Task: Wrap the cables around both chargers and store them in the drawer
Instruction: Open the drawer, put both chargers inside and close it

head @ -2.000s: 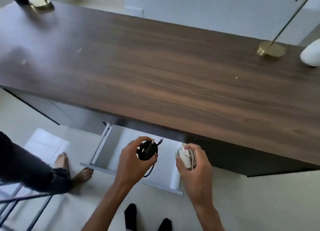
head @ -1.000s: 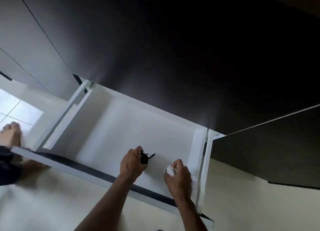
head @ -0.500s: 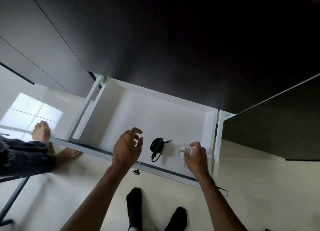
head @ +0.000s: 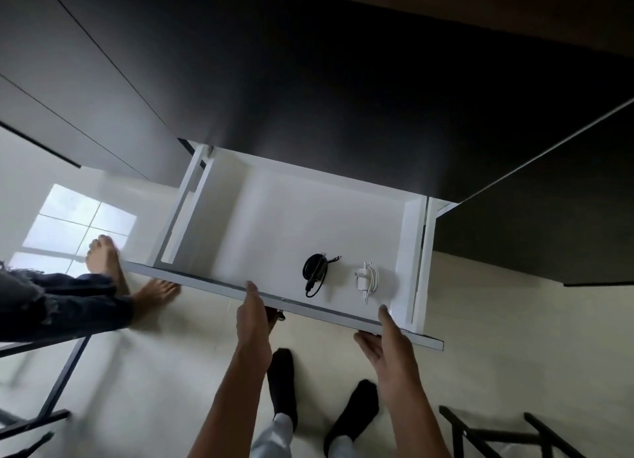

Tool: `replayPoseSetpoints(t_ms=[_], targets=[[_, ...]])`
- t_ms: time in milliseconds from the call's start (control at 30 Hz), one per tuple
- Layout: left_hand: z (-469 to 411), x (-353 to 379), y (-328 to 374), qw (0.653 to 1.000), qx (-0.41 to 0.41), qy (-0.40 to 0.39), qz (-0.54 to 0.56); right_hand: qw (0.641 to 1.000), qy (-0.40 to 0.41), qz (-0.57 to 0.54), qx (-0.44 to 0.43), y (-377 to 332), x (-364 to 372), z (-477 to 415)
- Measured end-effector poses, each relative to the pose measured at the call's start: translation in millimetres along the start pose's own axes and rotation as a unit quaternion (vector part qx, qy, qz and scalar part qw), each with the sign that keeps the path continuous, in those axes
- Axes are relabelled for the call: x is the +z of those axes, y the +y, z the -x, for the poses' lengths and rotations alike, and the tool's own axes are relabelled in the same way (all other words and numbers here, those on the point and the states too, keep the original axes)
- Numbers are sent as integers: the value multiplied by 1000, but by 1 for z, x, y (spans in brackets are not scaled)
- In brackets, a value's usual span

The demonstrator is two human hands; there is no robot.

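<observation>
The white drawer (head: 212, 281) stands pulled out from the dark cabinet. On its floor near the front right lie the black charger (head: 315, 269) with its cable coiled around it and the white charger (head: 366, 278) with its white cable wrapped on it, side by side and apart. My left hand (head: 254, 324) grips the drawer's front panel near its middle, thumb on the top edge. My right hand (head: 386, 341) holds the same panel near its right end, fingers under it. Neither hand touches a charger.
The dark cabinet front (head: 308, 97) fills the top of the view, with a dark cabinet face (head: 549, 210) at the right. Another person's bare feet (head: 106, 262) and trouser legs stand left of the drawer. My black-socked feet (head: 284, 378) are on the pale floor. Dark chair frames sit bottom left and bottom right.
Both chargers were let go and now lie in the drawer. My hands drew back from inside the drawer and took hold of its front panel.
</observation>
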State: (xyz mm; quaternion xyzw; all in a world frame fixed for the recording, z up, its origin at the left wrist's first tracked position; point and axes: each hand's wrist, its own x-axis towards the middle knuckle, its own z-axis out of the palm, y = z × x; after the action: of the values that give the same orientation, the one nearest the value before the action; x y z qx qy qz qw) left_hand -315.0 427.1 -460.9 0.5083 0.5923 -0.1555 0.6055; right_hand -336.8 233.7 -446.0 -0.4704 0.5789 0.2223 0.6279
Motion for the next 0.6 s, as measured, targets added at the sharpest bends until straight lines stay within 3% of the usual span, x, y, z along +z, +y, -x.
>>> replayPoseSetpoints(t_ms=[233,400,600], targets=[[1,52,28,988,-6,-3,156,998,12,-53,-25,-31,30,-17],[2,96,62,981,37,-44,186,989,-16,-130,-71,-74,47,-39],[-17,137,105,951,34,-157,266,941,-142,-295,-86,-136,56,-80]])
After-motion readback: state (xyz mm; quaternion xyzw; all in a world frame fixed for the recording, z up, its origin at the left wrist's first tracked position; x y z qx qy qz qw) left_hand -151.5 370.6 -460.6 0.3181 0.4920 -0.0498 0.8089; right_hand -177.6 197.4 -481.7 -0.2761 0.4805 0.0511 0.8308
